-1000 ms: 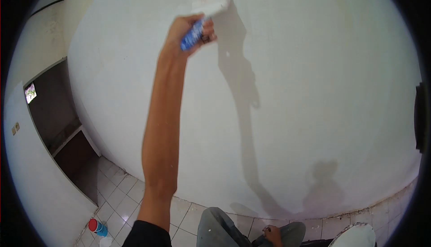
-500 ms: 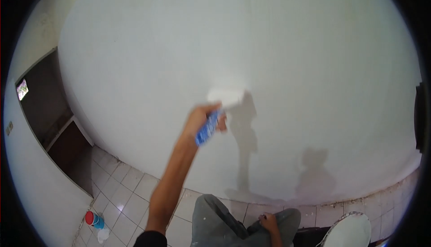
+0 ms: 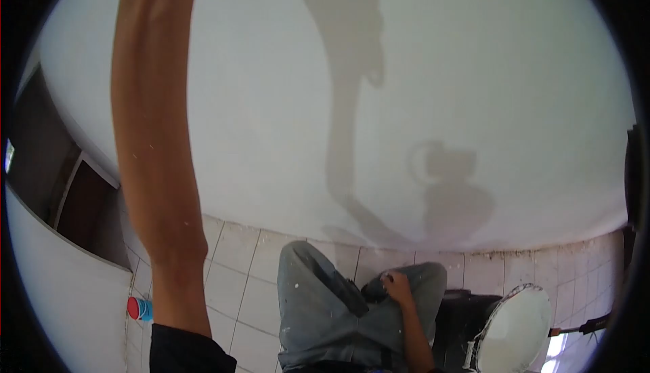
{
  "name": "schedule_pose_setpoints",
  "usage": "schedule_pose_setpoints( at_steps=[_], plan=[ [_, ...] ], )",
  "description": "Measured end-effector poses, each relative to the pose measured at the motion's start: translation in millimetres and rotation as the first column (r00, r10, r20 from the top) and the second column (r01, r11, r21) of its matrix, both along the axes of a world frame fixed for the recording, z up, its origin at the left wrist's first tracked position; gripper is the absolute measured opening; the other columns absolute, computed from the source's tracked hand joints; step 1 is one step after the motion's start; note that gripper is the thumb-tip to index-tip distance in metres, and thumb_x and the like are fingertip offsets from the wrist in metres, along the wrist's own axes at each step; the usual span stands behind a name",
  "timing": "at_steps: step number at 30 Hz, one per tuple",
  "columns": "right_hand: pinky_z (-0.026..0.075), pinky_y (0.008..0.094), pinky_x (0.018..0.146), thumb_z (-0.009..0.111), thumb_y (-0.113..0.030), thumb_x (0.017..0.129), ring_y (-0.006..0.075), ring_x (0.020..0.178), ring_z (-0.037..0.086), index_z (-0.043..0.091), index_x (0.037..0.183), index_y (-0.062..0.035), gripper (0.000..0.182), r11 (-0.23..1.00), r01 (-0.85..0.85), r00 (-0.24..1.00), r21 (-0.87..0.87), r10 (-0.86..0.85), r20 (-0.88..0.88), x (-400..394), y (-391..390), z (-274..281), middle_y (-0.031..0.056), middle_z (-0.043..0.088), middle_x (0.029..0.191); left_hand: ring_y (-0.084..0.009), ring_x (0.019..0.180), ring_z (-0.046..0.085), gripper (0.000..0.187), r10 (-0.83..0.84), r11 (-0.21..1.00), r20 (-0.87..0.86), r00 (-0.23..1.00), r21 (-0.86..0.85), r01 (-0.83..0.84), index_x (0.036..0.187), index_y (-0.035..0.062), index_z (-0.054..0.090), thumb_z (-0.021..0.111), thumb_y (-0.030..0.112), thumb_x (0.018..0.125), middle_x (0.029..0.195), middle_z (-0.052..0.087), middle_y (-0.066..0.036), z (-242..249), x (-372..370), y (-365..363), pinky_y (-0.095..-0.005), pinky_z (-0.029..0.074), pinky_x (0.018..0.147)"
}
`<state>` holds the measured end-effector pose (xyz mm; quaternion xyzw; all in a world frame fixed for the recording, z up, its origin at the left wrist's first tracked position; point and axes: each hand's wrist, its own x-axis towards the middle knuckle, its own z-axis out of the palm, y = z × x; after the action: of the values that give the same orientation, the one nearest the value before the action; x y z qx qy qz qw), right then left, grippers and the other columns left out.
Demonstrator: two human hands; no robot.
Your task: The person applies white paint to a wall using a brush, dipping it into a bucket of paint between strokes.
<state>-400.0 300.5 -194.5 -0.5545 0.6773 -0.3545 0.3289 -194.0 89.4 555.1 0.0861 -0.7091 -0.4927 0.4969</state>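
Observation:
My left forearm (image 3: pixel 159 136) stretches up across the left of the view, and the hand at its end is cut off by the top edge. What that hand holds is out of sight. A white wall (image 3: pixel 271 102) fills the space ahead, with shadows of an arm and a head on it. My right hand (image 3: pixel 398 286) rests on the knee of the grey, paint-spotted trousers (image 3: pixel 315 312). Its fingers are curled, and whatever may be inside them is too small to tell. Right of that knee is a white-filled bucket (image 3: pixel 516 332) with a smeared rim.
A blue container with a red lid (image 3: pixel 140 308) stands on the tiled floor (image 3: pixel 230 271) at lower left. A dark doorway (image 3: pixel 44 149) lies on the far left. Beyond the bucket, a dark stick-like thing (image 3: pixel 592 325) juts in from the right.
My left arm has risen, taking the hand and its blue-handled, white-headed tool out of view at the top. The view has tilted downward. The right hand still lies on the knee.

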Motion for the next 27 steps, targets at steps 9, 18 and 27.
schedule_pose_setpoints(
  at_steps=[9, 18, 27],
  plan=[
    [0.049, 0.0291, 0.053, 0.059, -0.014, 0.086, 0.0161, 0.055, 0.063, 0.066, 0.086, 0.0009, 0.017, 1.000, -0.016, 0.997, 0.022, 0.014, 0.072, 8.3, -3.7, 43.7, 0.0107, 0.066, 0.066, -0.0201, 0.045, 0.050, 0.024, 0.186, 0.749, -0.100, 0.977, 0.658, -0.075, 0.079, 0.0048, 0.047, 0.058, 0.019, 0.093, 0.056, 0.051, -0.011, -352.8, -3.7, 19.1, -0.0347, 0.041, 0.043],
    [0.049, 0.0287, 0.053, 0.058, -0.015, 0.087, 0.0170, 0.056, 0.064, 0.066, 0.086, 0.0009, 0.017, 0.999, -0.005, 0.996, 0.041, 0.002, 0.088, 9.1, 1.5, 32.4, 0.0107, 0.066, 0.066, -0.0211, 0.044, 0.050, 0.022, 0.220, 0.134, 0.070, 0.973, 0.986, -0.101, 0.088, 0.0016, 0.044, 0.057, 0.019, 0.093, 0.057, 0.050, -0.011, -725.9, 13.8, 63.2, -0.0364, 0.042, 0.042],
    [0.049, 0.0354, 0.056, 0.059, -0.018, 0.086, 0.0239, 0.057, 0.064, 0.065, 0.086, -0.0013, 0.017, 1.000, -0.011, 1.000, 0.011, 0.011, -0.024, 8.0, -3.8, 30.7, 0.0127, 0.064, 0.065, -0.0163, 0.042, 0.050, 0.018, 0.211, 0.542, -0.009, 0.977, 0.833, -0.109, 0.092, 0.0006, 0.050, 0.057, 0.017, 0.094, 0.056, 0.051, -0.008, -491.8, -0.1, 42.9, -0.0298, 0.041, 0.039]
  ],
)
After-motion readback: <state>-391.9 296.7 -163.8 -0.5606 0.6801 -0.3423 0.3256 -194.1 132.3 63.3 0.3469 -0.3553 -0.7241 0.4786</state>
